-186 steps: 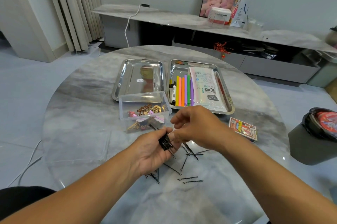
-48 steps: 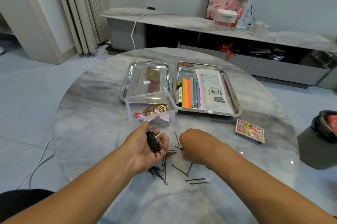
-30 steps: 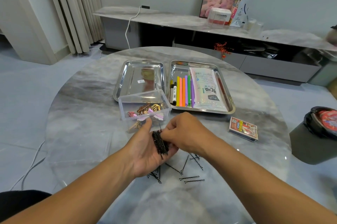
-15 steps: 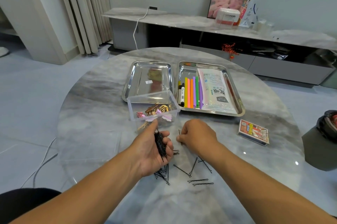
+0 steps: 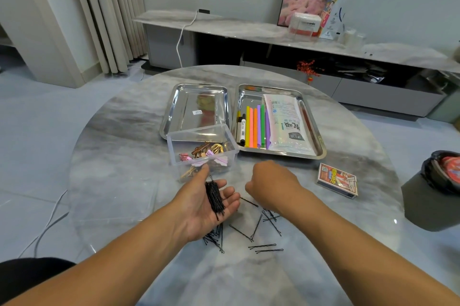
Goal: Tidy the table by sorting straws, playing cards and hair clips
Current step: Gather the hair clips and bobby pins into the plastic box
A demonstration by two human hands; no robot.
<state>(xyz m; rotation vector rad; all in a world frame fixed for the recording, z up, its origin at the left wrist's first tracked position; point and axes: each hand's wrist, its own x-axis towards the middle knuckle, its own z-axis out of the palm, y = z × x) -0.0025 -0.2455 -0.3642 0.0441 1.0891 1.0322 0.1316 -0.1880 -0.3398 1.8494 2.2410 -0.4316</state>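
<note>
A bundle of black hair pins [image 5: 214,197] lies along the upturned palm of the left hand [image 5: 206,203], whose grip is loose, fingers only gently curved beneath the pins, thumb raised beside them. The right hand [image 5: 272,186] hovers knuckles-up just beside it; its fingers curl under, and whether that grip holds a pin cannot be told. Loose pins [image 5: 258,231] lie scattered on the table [image 5: 119,156] beneath both wrists. Just beyond stands a clear box [image 5: 174,153] of coloured clips, then two steel trays; the right tray [image 5: 321,148] holds straws [image 5: 256,126]. A card box [image 5: 338,180] sits to the right.

1 head view looks forward and down, near the table [image 5: 119,156].
</note>
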